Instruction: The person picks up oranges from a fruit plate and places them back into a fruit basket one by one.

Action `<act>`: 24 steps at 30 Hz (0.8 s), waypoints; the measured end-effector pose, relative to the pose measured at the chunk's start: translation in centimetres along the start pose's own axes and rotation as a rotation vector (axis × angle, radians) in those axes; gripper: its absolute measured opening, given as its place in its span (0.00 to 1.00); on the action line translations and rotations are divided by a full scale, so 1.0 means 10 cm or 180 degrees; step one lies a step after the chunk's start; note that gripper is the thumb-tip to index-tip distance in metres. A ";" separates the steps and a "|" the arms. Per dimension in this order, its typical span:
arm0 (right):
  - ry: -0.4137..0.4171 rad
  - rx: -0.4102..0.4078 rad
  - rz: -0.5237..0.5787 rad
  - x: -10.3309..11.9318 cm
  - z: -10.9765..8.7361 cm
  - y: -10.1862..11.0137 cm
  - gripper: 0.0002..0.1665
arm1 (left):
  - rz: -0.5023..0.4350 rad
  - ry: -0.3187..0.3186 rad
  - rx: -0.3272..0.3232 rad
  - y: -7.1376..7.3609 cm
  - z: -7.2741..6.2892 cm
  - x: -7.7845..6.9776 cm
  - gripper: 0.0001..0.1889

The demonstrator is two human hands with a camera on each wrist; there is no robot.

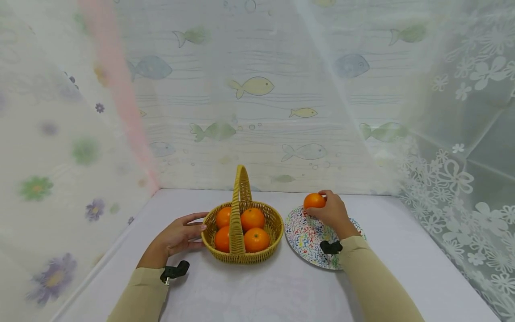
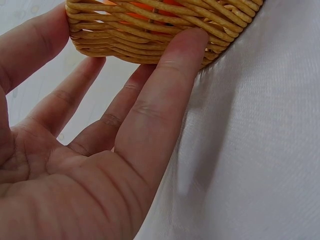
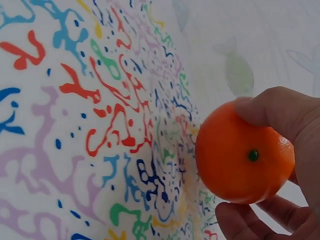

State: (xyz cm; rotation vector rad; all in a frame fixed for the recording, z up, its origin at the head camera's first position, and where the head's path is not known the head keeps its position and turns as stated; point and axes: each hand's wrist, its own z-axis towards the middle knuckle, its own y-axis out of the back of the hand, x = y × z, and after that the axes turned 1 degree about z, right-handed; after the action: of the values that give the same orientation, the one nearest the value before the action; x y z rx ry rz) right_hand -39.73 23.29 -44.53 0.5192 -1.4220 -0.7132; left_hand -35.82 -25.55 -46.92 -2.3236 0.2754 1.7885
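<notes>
My right hand (image 1: 335, 213) pinches an orange (image 1: 314, 201) between thumb and fingers at the far edge of a round plate with a multicoloured squiggle pattern (image 1: 299, 232). In the right wrist view this orange (image 3: 240, 160) turns its green stem spot toward the camera, close by the patterned surface. A yellow woven basket (image 1: 263, 257) with a tall arched handle stands left of the plate, several oranges (image 1: 256, 240) inside. At the basket's left side is my left hand (image 1: 183, 235), its extended fingers spread and fingertips touching the woven wall (image 2: 135, 35).
A white cloth covers the table (image 1: 257, 295). Behind it hangs a curtain with printed fish (image 1: 257, 86), and flower-patterned sheets (image 1: 52, 277) close in both sides. Each wrist wears a small black camera mount (image 1: 177, 269).
</notes>
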 end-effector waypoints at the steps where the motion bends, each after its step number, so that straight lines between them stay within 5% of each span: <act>1: 0.0001 -0.0012 0.0028 -0.01 0.00 0.01 0.48 | -0.0001 0.0000 0.0000 0.00 0.00 0.00 0.33; 12: -0.0057 -0.0216 0.0650 0.13 -0.18 0.16 0.46 | -0.0030 -0.0025 0.0073 -0.01 0.01 -0.03 0.33; 24: 0.0136 -0.0199 0.0709 0.29 -0.34 0.19 0.41 | 0.0012 -0.0009 0.0020 -0.02 -0.03 -0.02 0.33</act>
State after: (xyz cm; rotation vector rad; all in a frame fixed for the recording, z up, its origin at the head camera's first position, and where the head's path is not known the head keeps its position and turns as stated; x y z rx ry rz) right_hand -36.07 22.24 -41.54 0.3191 -1.3876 -0.5625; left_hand -35.52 -25.45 -46.62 -2.3177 0.2848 1.7902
